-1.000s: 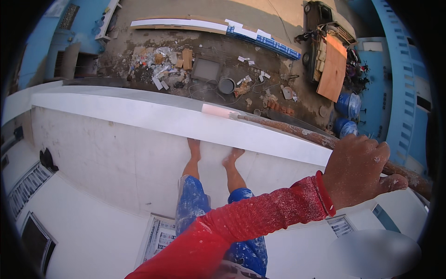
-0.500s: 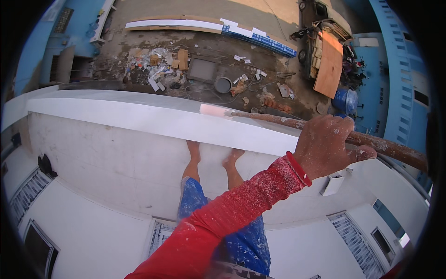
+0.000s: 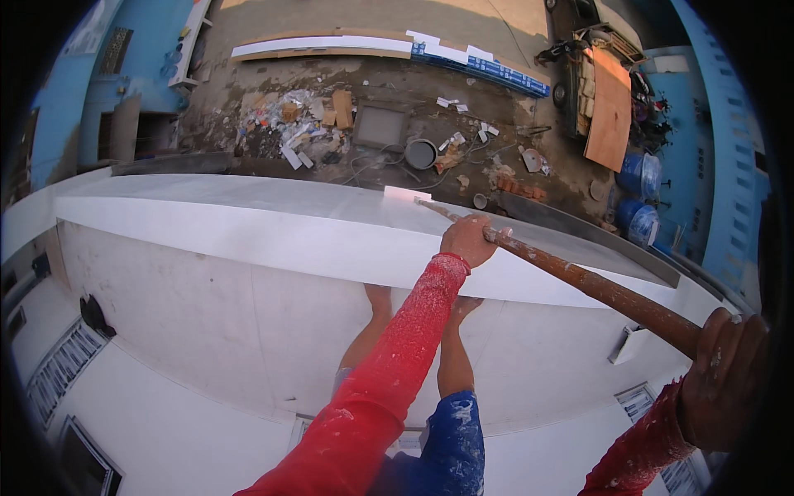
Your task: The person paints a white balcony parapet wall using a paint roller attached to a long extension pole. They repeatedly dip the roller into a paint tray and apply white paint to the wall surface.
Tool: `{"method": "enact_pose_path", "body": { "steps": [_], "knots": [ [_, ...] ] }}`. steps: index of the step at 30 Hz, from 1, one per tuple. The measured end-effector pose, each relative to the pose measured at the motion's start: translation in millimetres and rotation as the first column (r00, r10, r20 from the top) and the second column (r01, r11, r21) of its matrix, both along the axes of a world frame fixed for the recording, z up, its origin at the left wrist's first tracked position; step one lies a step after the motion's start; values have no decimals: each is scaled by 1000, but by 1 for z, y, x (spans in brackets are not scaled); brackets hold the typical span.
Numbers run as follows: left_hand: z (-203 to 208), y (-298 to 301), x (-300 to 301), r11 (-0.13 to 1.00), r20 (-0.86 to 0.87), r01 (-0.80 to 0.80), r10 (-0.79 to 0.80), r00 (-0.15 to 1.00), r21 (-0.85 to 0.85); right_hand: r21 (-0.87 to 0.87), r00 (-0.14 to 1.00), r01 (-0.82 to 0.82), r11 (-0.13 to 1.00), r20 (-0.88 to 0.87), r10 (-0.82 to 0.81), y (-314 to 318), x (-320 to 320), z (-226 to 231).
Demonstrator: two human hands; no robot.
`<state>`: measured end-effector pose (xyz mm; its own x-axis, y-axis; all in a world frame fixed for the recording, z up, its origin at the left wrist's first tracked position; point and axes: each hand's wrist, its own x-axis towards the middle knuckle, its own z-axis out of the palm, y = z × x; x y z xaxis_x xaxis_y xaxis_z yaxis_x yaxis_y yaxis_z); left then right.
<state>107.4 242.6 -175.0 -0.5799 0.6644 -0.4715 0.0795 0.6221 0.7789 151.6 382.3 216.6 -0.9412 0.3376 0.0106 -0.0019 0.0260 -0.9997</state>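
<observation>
A long wooden pole point(image 3: 595, 285), spattered with white, slants from the right toward the middle of the white parapet. Around its upper part, near the thin end, my left hand point(image 3: 469, 240) is closed. My right hand point(image 3: 724, 380) grips the thick end at the right rim, partly in shadow. At the far tip is a short pale, pinkish-white head point(image 3: 407, 194), perhaps a paint roller. It lies against the outer edge of the parapet point(image 3: 273, 219). Both my red sleeves carry white specks.
My bare feet point(image 3: 467, 307) stand against the parapet's inner side on a pale ledge point(image 3: 248, 310). Far below lie a rubble heap point(image 3: 302, 120), a round tub point(image 3: 421, 154), long stacked boards point(image 3: 331, 44), a loaded truck point(image 3: 591, 91) and blue drums point(image 3: 638, 175). A dark bundle point(image 3: 93, 314) sits at left.
My left hand has moved left along the pole, closer to its head. My right hand has come into view on the thick end, which has swung lower. The view has shifted slightly.
</observation>
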Motion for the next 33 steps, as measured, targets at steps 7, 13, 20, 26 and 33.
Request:
{"method": "enact_pose_path", "body": {
  "steps": [7,13,20,26,33],
  "knots": [
    [-148,-27,0,946,72,289,-282,957,-145,21,980,199,980,-3,-199,-71,27,-160],
    [-207,-34,12,935,71,321,-313,947,-154,128,960,274,953,17,-279,-89,54,-219],
    [-202,-36,21,953,85,246,-234,969,-178,60,963,269,961,1,-270,-90,60,-211],
    [-177,-40,21,988,-2,101,-102,995,-119,6,960,279,960,-22,-279,-87,42,-189],
    [-115,-27,9,1000,-95,-31,31,995,5,45,816,578,815,-62,-575,-49,20,-122]
  ]
}}
